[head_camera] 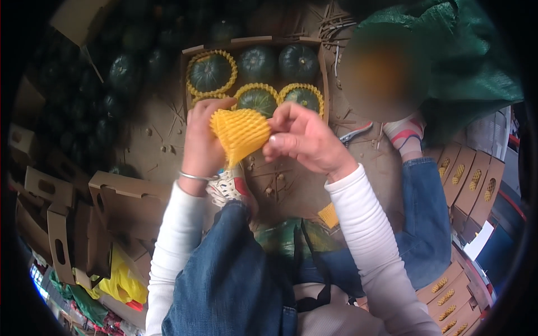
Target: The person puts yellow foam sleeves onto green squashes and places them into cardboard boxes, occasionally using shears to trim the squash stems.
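A yellow foam net sleeve (241, 132) is between my two hands, above the near edge of a cardboard box (325, 69). My left hand (204, 136) grips the sleeve's left side. The fingertips of my right hand (309, 136) pinch its right edge. In the box lie dark green squashes. The back left squash (208, 72) and the front right squash (300, 97) have yellow nets around them, as does the front middle squash (257, 101). The back middle squash (257, 61) and back right squash (297, 62) show no net. My left hand partly hides the front left place.
Many loose squashes (122, 71) lie at the left. Red-handled pruning shears (355, 132) and cut stems (277, 180) are on the floor. Cardboard boxes (126, 201) stand at the lower left, filled boxes (466, 178) at the right. Another yellow net (328, 215) lies near my right forearm.
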Demonstrator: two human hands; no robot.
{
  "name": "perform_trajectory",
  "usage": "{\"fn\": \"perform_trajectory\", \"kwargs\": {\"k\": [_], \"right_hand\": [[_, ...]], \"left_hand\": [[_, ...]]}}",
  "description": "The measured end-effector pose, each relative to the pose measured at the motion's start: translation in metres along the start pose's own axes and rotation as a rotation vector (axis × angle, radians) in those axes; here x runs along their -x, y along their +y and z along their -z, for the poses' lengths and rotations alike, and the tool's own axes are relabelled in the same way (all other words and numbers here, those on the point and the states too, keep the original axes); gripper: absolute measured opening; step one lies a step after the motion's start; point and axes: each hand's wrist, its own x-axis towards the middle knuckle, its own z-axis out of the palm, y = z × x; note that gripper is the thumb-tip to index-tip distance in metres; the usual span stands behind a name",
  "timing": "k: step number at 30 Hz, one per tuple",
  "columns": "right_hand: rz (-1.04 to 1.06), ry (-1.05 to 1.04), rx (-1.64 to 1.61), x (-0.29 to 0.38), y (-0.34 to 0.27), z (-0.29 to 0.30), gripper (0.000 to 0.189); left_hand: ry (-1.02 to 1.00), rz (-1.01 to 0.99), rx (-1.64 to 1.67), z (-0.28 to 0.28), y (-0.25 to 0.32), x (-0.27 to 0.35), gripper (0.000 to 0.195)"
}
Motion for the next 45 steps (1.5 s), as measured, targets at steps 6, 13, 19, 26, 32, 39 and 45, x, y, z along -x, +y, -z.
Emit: {"fn": "perform_trajectory", "kwargs": {"k": [6,13,19,26,32,39,45], "right_hand": [[-0.198,-0.301,0.026,0.017,0.001,-0.018,0.038],[0.231,0.332,0.854,-0.09,-0.051,0.026,0.025],[0.16,0.319,1.545,-0.123,-0.053,0.031,0.032],[0.408,0.335,1.425,-0.039,-0.013,-0.024,0.021],[0.261,0.267,0.211,-0.04,0.0,-0.003,0.028],[0.151,0.175,0.517,-0.01,-0.008,-0.009,0.08],[0.206,0.004,0.25,0.0,-0.001,-0.013,0.097]], "left_hand": [[-0.641,0.214,1.714,0.015,0.011,0.006,0.07],[-0.283,0.45,0.517,-0.026,-0.012,-0.056,0.041],[0.209,0.667,0.829,-0.051,-0.032,-0.063,0.031],[0.069,0.436,1.489,-0.007,-0.019,-0.014,0.018],[-0.223,0.476,1.867,-0.008,0.007,-0.003,0.051],[-0.167,0.403,1.403,-0.013,0.007,0.022,0.073],[-0.023,0.375,1.327,-0.008,0.023,0.024,0.086]]}}
